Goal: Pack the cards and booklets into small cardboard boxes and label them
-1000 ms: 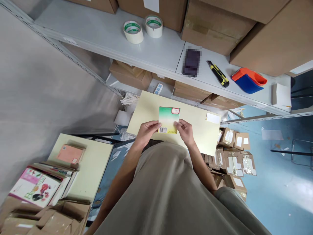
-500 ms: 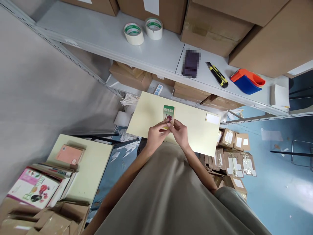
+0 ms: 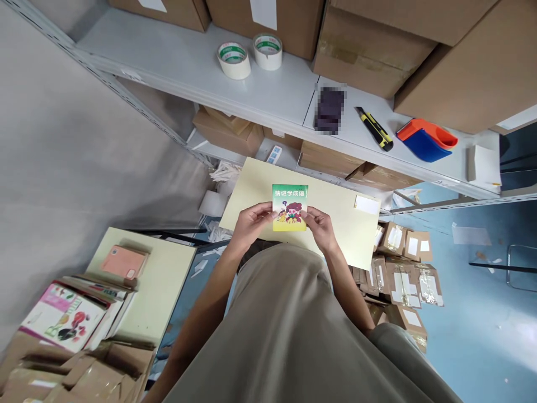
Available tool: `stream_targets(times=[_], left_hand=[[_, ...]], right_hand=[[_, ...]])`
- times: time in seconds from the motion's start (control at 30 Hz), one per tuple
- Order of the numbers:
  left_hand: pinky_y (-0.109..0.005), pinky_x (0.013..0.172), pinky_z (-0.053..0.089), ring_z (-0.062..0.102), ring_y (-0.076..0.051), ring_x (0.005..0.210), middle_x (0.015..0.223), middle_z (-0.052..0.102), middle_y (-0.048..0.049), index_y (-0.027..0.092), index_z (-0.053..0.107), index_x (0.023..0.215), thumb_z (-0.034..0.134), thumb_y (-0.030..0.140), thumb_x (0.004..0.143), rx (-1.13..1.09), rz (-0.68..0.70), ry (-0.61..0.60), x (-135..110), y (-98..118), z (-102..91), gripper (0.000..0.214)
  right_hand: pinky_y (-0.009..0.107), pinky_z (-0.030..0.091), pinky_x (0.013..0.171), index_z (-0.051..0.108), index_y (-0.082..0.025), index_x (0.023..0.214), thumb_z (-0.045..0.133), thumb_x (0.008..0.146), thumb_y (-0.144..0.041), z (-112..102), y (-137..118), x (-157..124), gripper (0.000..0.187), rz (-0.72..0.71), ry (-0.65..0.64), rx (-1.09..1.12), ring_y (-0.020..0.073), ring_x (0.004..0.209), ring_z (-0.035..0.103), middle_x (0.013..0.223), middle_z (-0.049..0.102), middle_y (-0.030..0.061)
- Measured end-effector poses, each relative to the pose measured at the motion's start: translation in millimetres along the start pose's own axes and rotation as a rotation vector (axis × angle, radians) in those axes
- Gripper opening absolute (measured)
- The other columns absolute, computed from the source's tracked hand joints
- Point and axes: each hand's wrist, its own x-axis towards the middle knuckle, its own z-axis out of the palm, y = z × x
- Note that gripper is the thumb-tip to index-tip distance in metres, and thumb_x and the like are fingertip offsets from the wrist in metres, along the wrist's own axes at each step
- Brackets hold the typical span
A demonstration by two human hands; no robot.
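A grey metal shelf (image 3: 176, 73) spans the far side, its upper level bearing large cardboard boxes (image 3: 373, 61). Before it, a cream tabletop (image 3: 339, 235) reaches back toward the lower shelf. At near left is a second cream tabletop (image 3: 155, 285), with crumpled cardboard (image 3: 92, 380) at its near end. On the right, taped cartons (image 3: 405, 280) are piled beyond the tabletop's edge. Stacked books (image 3: 62, 313) lie on the left tabletop, a pink book (image 3: 123, 262) just beyond them. An orange and blue dustpan (image 3: 428, 140) sits on the upper shelf at right.

The left hand (image 3: 254, 221) and right hand (image 3: 322, 228) are level with each other above the cream tabletop, well apart from the shelf. Between them is a small booklet (image 3: 289, 204), its green-to-yellow cover facing up, with white characters along the far edge. The left hand pinches its left edge and the right hand its right edge, each thumb on the cover, slightly nearer than halfway down. Most of the cover lies free between the thumbs; the fingers underneath are largely hidden.

Two tape rolls (image 3: 237, 70) stand at far left on the shelf, a yellow and black cutter (image 3: 375, 129) lies left of the dustpan, and a white label (image 3: 366, 205) rests on the tabletop's right end.
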Motion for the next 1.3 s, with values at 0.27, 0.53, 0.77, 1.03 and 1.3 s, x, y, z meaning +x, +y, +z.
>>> stream_targets(times=[0.27, 0.53, 0.77, 1.03, 1.3], left_hand=[[-0.033, 0.066, 0.06, 0.069, -0.017, 0.067, 0.102, 0.088, -0.0096, 0.019, 0.091, 0.107, 0.103, 0.056, 0.073, 0.022, 0.05, 0.071, -10, 1, -2.0, 0.052], [-0.047, 0.105, 0.065, 0.082, -0.033, 0.115, 0.112, 0.087, -0.0136, 0.022, 0.087, 0.086, 0.098, 0.047, 0.077, -0.009, 0.209, 0.037, -16, 6, -10.2, 0.03], [-0.047, 0.096, 0.068, 0.085, -0.029, 0.097, 0.105, 0.086, -0.0105, 0.022, 0.063, 0.088, 0.105, 0.06, 0.071, -0.08, 0.093, 0.119, -21, 0, -13.1, 0.06], [-0.027, 0.052, 0.046, 0.062, -0.013, 0.056, 0.081, 0.076, -0.0028, 0.021, 0.082, 0.107, 0.091, 0.072, 0.085, 0.055, 0.065, 0.032, -25, -1, -19.1, 0.056], [-0.028, 0.049, 0.044, 0.066, -0.016, 0.06, 0.1, 0.086, -0.0121, 0.019, 0.087, 0.12, 0.088, 0.075, 0.086, 0.086, 0.026, -0.019, -27, 5, -22.2, 0.066]], right_hand=[[0.047, 0.068, 0.101, 0.07, -0.03, 0.116, 0.087, 0.091, -0.077, 4, -4, 2, 0.056, -0.092, -0.009, -0.005, 0.0304, 0.109, 0.086, 0.112, 0.091, 0.0076], [0.058, 0.051, 0.132, 0.075, -0.029, 0.098, 0.085, 0.097, -0.065, 3, -7, 1, 0.037, -0.197, -0.098, -0.067, 0.0307, 0.148, 0.073, 0.138, 0.086, 0.0105], [0.049, 0.063, 0.114, 0.084, -0.029, 0.11, 0.085, 0.096, -0.069, 4, -8, 4, 0.043, -0.202, -0.061, -0.147, 0.031, 0.125, 0.082, 0.127, 0.088, 0.0097], [0.034, 0.061, 0.075, 0.081, -0.028, 0.115, 0.083, 0.096, -0.066, 2, -8, 5, 0.043, -0.171, 0.025, -0.184, 0.0195, 0.082, 0.073, 0.096, 0.086, 0.0037], [0.04, 0.067, 0.083, 0.08, -0.026, 0.104, 0.095, 0.084, -0.068, 3, -10, 0, 0.05, -0.089, -0.047, -0.126, 0.0238, 0.084, 0.082, 0.095, 0.089, 0.0068]])
